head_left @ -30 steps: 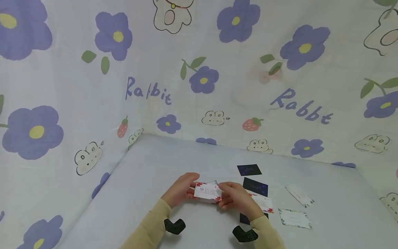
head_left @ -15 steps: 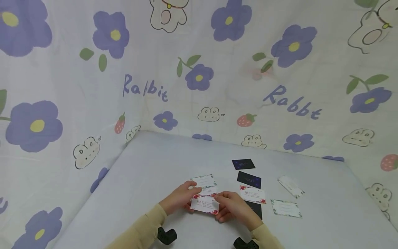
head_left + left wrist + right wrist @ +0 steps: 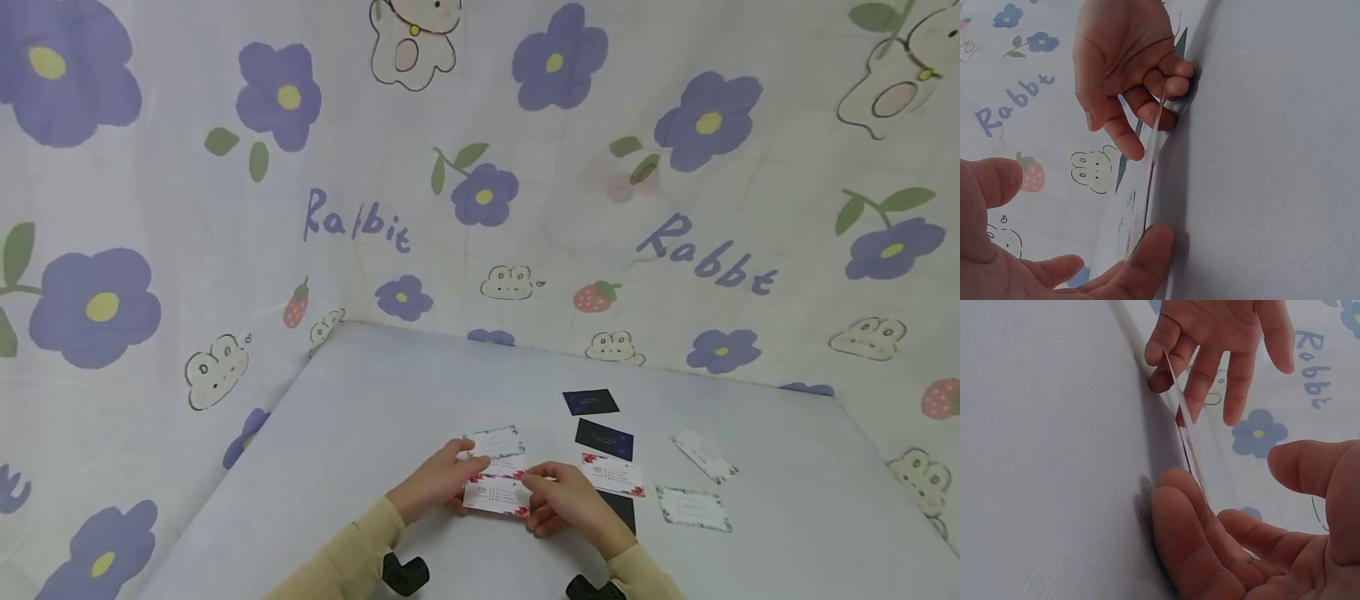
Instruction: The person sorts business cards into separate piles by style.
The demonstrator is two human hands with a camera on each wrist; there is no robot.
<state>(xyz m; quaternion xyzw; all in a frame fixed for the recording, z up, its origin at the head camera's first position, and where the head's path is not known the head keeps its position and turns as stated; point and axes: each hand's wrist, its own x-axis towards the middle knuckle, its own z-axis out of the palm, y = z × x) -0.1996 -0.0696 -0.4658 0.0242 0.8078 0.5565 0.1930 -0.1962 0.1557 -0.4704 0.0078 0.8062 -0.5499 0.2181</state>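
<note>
Item in hand: one white card with red floral corners, held by its two short ends just above the pale table, near its front edge. Left hand grips the left end, fingertips curled under the edge; right hand pinches the right end, fingers bent round it. Both wrist views show the card edge-on, tilted, low side close to the table.

Step, as judged: the card is being laid down or squared below two white cards lying just beyond it. The next move would call for lowering it flat and loosing both ends evenly so it does not skew.

To the right, apart: two dark blue cards, a red-cornered card, two pale green-edged cards.

Writing: card print too small to read. Backdrop sheet reads "Rabbit" twice, among purple flowers, strawberries and rabbit faces.
</note>
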